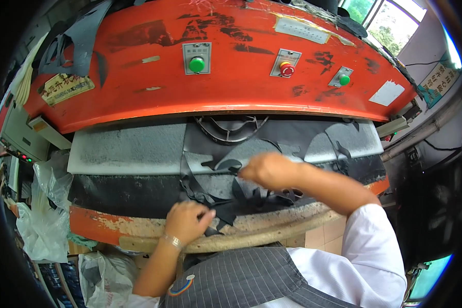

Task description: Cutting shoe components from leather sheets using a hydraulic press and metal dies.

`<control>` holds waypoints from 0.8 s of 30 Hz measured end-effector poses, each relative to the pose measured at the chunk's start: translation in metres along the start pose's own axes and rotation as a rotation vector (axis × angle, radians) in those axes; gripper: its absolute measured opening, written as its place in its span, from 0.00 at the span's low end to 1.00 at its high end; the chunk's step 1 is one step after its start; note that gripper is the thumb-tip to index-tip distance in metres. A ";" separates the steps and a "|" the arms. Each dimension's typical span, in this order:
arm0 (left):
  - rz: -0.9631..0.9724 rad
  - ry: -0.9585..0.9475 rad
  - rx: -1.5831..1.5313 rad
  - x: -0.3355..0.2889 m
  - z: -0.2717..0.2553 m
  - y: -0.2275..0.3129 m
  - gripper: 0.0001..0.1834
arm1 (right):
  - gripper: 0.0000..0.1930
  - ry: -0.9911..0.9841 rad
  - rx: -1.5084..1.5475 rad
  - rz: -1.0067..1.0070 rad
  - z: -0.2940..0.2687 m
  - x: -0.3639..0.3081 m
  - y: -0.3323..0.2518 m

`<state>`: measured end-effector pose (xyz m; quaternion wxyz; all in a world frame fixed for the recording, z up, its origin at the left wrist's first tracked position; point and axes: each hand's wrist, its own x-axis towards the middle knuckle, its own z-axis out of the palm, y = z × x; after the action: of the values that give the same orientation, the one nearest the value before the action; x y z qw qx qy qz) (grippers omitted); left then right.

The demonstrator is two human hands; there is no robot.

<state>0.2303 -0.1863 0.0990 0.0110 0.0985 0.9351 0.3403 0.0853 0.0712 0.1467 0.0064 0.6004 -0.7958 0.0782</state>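
A thin black sheet (210, 134) with cut-out openings lies over the pale cutting board (126, 149), its torn strips reaching toward me. At the front part of this sheet, my right hand (269, 170) is closed in a fist, with a black scrap (238, 187) at its fingertips. My left hand (187, 222) is nearer to me, over the front ledge, fingers curled in and thumb bent; what they hold, if anything, is hidden. Loose black scraps (223, 213) lie between the hands. Beyond them, a curved metal cutting die (231, 136) rests on the sheet, partly under the press.
The orange press head (138, 97) spans the far side, with green buttons (196, 64) and a red stop button (286, 69). A worn front rim (272, 233) curves close to my body. Clear plastic bags (43, 220) hang at left; a white sack (105, 280) stands below.
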 end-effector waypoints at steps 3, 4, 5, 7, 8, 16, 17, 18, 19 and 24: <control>0.149 0.277 -0.044 0.048 -0.002 -0.014 0.10 | 0.14 0.147 -0.237 -0.251 0.006 0.089 0.052; 0.160 0.245 0.007 0.062 0.007 -0.028 0.15 | 0.12 0.245 -0.251 -0.375 0.018 0.115 0.061; 0.155 0.241 0.006 0.069 0.022 -0.044 0.15 | 0.12 0.244 -0.245 -0.375 0.034 0.135 0.068; 0.128 0.227 0.222 0.077 0.047 -0.064 0.22 | 0.08 0.012 -0.274 -0.641 0.056 0.162 0.078; 0.126 0.126 0.206 0.079 0.045 -0.068 0.26 | 0.08 -0.003 -0.271 -0.615 0.060 0.169 0.085; 0.158 0.119 0.221 0.079 0.038 -0.087 0.26 | 0.05 0.123 -0.393 -0.305 -0.055 0.140 0.120; 0.171 0.115 0.209 0.082 0.033 -0.089 0.25 | 0.05 0.127 -0.544 -0.164 -0.077 0.123 0.126; 0.179 0.110 0.199 0.084 0.028 -0.091 0.23 | 0.06 0.079 -0.486 0.144 -0.084 0.103 0.130; 0.195 0.099 0.190 0.091 0.024 -0.093 0.23 | 0.07 0.024 -0.425 0.456 -0.089 0.081 0.133; 0.095 0.191 -0.116 0.147 0.031 -0.097 0.20 | 0.12 0.268 0.074 0.956 -0.005 -0.012 0.140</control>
<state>0.0719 -0.2112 0.0203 -0.0887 0.1091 0.9050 0.4016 -0.0454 0.1205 0.1346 0.0508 0.1530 -0.9709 0.1773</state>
